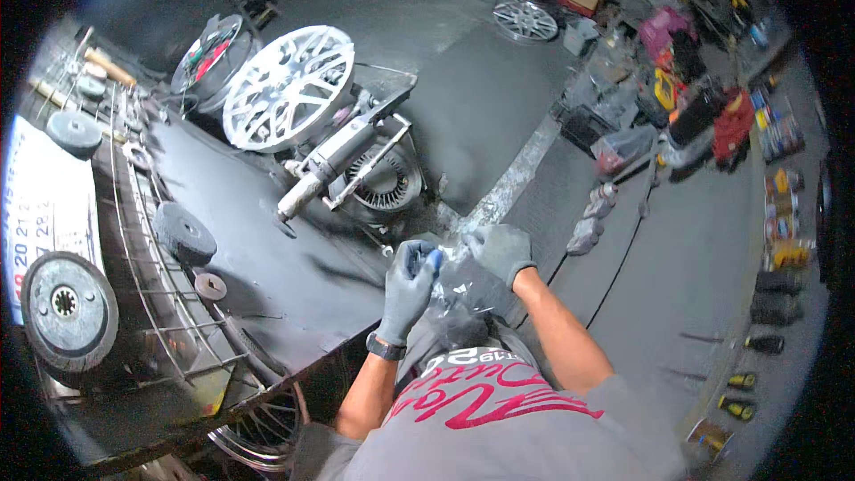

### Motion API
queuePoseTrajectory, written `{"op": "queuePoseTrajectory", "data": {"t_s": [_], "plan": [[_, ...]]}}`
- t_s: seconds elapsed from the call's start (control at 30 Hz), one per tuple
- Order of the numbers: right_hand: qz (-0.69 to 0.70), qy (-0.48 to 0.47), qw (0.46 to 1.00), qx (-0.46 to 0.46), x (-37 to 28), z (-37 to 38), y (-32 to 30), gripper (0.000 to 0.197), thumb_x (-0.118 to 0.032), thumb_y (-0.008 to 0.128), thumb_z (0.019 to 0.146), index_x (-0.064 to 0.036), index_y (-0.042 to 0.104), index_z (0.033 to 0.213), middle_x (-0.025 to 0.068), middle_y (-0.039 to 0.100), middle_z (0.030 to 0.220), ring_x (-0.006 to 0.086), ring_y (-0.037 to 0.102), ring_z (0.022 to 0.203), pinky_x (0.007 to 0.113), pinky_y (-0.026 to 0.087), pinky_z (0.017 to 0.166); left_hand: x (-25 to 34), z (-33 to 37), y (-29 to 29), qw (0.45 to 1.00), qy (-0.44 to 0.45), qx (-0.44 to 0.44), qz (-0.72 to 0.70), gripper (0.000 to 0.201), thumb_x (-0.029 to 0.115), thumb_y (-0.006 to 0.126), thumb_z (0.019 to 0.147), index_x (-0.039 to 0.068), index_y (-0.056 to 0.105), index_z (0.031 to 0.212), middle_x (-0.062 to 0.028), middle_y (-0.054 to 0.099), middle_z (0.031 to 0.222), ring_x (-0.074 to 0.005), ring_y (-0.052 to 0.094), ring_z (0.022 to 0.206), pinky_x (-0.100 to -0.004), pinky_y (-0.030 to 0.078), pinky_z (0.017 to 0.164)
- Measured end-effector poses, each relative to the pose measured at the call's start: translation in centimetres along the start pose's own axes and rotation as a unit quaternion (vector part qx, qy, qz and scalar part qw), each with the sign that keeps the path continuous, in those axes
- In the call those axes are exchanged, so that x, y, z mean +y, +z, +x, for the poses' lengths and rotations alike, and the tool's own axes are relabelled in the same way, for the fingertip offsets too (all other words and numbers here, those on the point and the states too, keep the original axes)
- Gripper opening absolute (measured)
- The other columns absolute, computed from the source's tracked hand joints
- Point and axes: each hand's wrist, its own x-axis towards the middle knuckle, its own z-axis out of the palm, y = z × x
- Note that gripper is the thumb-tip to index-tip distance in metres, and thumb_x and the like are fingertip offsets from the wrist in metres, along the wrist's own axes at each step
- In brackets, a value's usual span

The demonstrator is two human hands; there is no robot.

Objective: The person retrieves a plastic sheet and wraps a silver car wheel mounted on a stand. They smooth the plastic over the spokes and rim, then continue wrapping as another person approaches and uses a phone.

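Both my hands wear grey work gloves and are close together in front of my body. A clear plastic bag [468, 283], crumpled and shiny with something dark low in it, hangs between them. My left hand [410, 292], with a dark watch [386, 346] at the wrist, has curled fingers at the bag's left edge; a blue patch shows at its thumb tip. On the other side my right hand [501, 252] is closed over the bag's upper part, its fingertips partly hidden. What the bag contains cannot be made out.
Left of me, a silver alloy wheel [289, 89] is mounted on a machine [343, 156] beside a dark workbench [232, 205]. Abrasive wheels [69, 307] lie on a wire rack. Bags and tools [672, 98] clutter the right, with screwdrivers [739, 381] along a wall edge. More wheels [525, 20] are at the back.
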Motion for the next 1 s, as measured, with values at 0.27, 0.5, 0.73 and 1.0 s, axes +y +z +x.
{"op": "queuePoseTrajectory", "data": {"t_s": [0.27, 0.5, 0.73, 1.0], "plan": [[0.007, -0.092, 0.994, 0.054, 1.0, 4.8, -2.2, 0.024, -0.031, 0.060, 0.087, -0.0097, 0.069, 0.080, 0.0161, 0.069, 0.084, 0.0370, 0.067, 0.079, 0.048, 0.051, 0.069, -3.1, 6.0, 4.2, 0.937, -0.036, 0.021, 0.347, 0.033, 0.029, 0.058, 0.089, 0.004, 0.056, 0.111, -0.0215, 0.068, 0.098, -0.0403, 0.067, 0.088, -0.0496, 0.054, 0.075], [-0.139, -0.080, 0.987, -0.001, 4.7, 15.0, -3.1, 0.035, -0.026, 0.061, 0.083, -0.0053, 0.062, 0.112, 0.0206, 0.065, 0.103, 0.0376, 0.066, 0.092, 0.047, 0.052, 0.079, -3.1, 16.5, 9.0, 0.954, -0.011, 0.010, 0.300, 0.022, 0.025, 0.056, 0.092, 0.008, 0.059, 0.104, -0.0216, 0.069, 0.086, -0.0405, 0.068, 0.082, -0.0506, 0.054, 0.072], [-0.046, -0.025, 0.997, -0.059, 10.0, 27.5, -4.0, 0.038, -0.023, 0.056, 0.089, -0.0035, 0.056, 0.121, 0.0236, 0.064, 0.108, 0.0396, 0.065, 0.098, 0.050, 0.052, 0.082, 0.8, 28.2, 14.6, 0.945, -0.017, -0.045, 0.324, 0.030, 0.032, 0.057, 0.091, 0.006, 0.060, 0.107, -0.0225, 0.068, 0.076, -0.0408, 0.068, 0.073, -0.0519, 0.053, 0.065], [-0.131, -0.058, 0.985, -0.092, 14.1, 39.1, -10.3, 0.029, -0.033, 0.052, 0.095, -0.0083, 0.068, 0.095, 0.0153, 0.072, 0.089, 0.0345, 0.070, 0.086, 0.049, 0.053, 0.075, 2.0, 38.7, 20.0, 0.934, -0.028, -0.075, 0.347, 0.032, 0.033, 0.055, 0.091, 0.005, 0.061, 0.106, -0.0225, 0.068, 0.074, -0.0401, 0.068, 0.072, -0.0514, 0.055, 0.066]]}}
